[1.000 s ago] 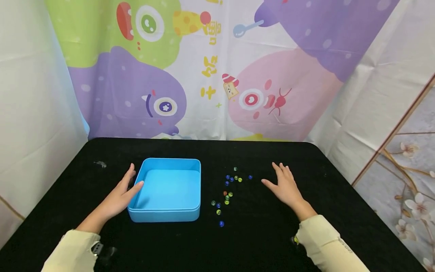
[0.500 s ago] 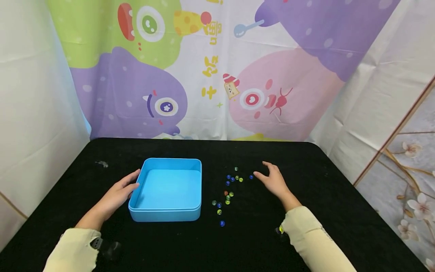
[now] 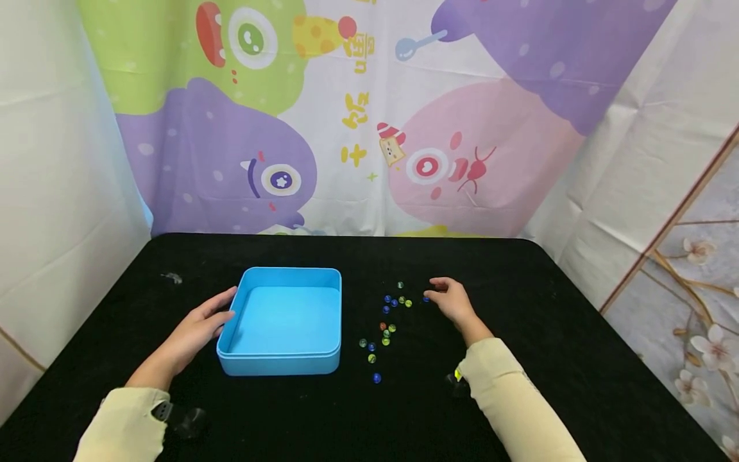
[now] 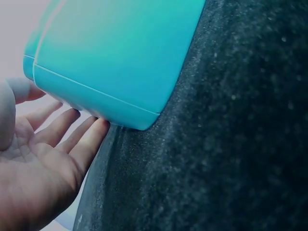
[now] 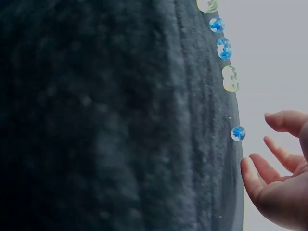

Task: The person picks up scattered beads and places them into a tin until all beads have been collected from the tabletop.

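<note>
At the left side of a light blue open-topped box [image 3: 279,367], my left hand [image 3: 193,333] rests its extended fingertips against the outer wall, with the thumb at the rim. The left wrist view shows those fingers [image 4: 89,139] only gently bent along the box wall [image 4: 110,82]. My right hand [image 3: 454,303] reaches over a lone blue marble [image 3: 426,299], partly hidden by the fingers in the head view. In the right wrist view a gap separates the thumb and fingers, and the clear-and-blue marble [image 5: 238,134] sits just beyond the fingertips, not gripped.
Several more marbles lie loose between box and right hand: a blue group [image 3: 394,303], a red one [image 3: 383,326], greenish ones [image 3: 386,341] and a nearer blue one [image 3: 377,378]. All lie on a black-covered table [image 3: 323,423]. A cartoon-print curtain [image 3: 358,192] hangs behind.
My right hand has moved left to the lone blue marble, its fingers drawing closer together. My left hand has settled against the box side, its thumb drawn back to the rim.
</note>
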The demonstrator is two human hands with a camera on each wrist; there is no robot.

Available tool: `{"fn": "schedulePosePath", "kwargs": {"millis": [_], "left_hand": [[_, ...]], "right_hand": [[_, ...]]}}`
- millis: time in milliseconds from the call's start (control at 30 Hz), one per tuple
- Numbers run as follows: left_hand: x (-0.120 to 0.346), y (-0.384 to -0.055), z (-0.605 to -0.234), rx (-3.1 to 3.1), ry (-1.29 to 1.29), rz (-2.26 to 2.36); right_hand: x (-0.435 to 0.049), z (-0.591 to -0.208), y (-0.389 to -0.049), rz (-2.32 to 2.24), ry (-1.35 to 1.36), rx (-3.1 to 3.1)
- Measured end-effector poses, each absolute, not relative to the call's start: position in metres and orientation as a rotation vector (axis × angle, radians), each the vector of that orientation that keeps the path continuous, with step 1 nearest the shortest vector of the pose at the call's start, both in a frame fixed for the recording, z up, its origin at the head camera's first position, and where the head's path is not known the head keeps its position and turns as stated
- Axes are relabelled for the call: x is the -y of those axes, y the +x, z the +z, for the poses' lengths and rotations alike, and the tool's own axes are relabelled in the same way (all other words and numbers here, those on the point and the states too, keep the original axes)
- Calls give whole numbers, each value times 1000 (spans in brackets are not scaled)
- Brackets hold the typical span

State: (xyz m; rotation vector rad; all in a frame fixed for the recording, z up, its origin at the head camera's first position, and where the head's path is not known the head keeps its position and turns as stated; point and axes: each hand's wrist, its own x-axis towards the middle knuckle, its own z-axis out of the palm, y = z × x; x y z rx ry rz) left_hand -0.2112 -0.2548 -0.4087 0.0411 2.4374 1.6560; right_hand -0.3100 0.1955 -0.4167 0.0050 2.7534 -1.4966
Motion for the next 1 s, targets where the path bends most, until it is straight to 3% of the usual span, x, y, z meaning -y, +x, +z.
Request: {"fn": "schedulePosePath", "kwargs": {"millis": [733,1000], "left_hand": [[254,-209,-407,-2438,16,1672],[255,-210,-410,-2432,16,1685]], "right_hand": [[-195,-426,-321,-1327,12,-2798],[-195,-425,-319,-1421,128,-2773]]}}
